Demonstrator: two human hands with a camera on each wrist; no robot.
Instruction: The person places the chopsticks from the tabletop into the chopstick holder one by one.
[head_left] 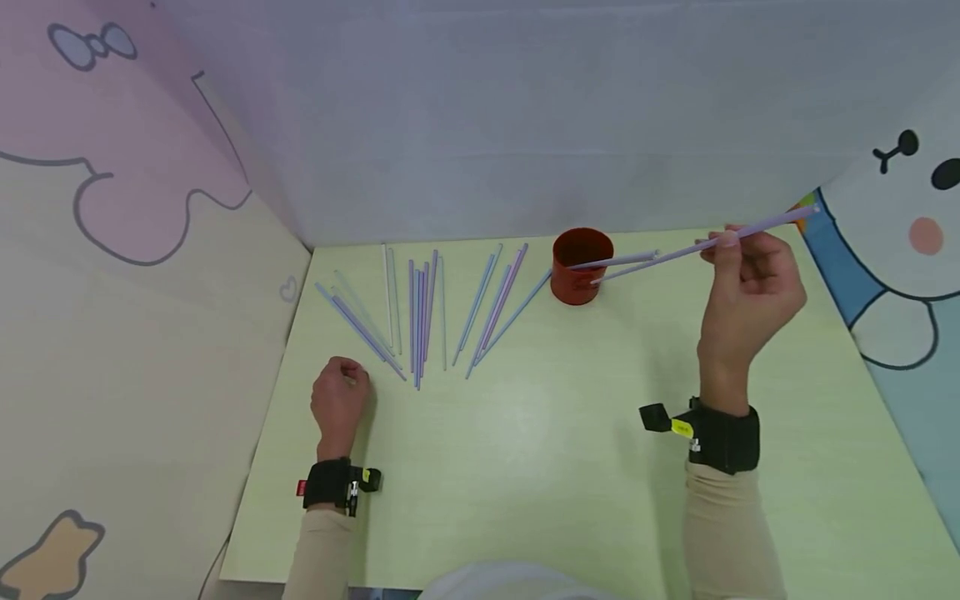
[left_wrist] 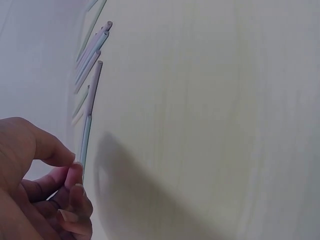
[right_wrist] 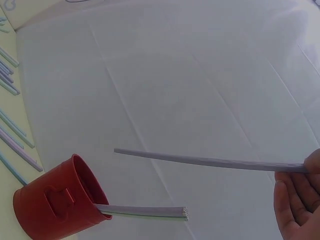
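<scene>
My right hand pinches a long purple straw between thumb and fingers, raised above the table and to the right of the red cup. The straw slants, its lower left end beside the cup in the head view. In the right wrist view, a few straws, purple and green, stick out over the cup's rim. My left hand is at the table's left side with its fingers loosely curled, holding nothing. Nearest to it lie blue and purple straws.
Several loose pastel straws lie in the middle of the pale table, and others are fanned out left of the cup. One blue straw reaches the cup's base. A pale wall covering stands behind the table.
</scene>
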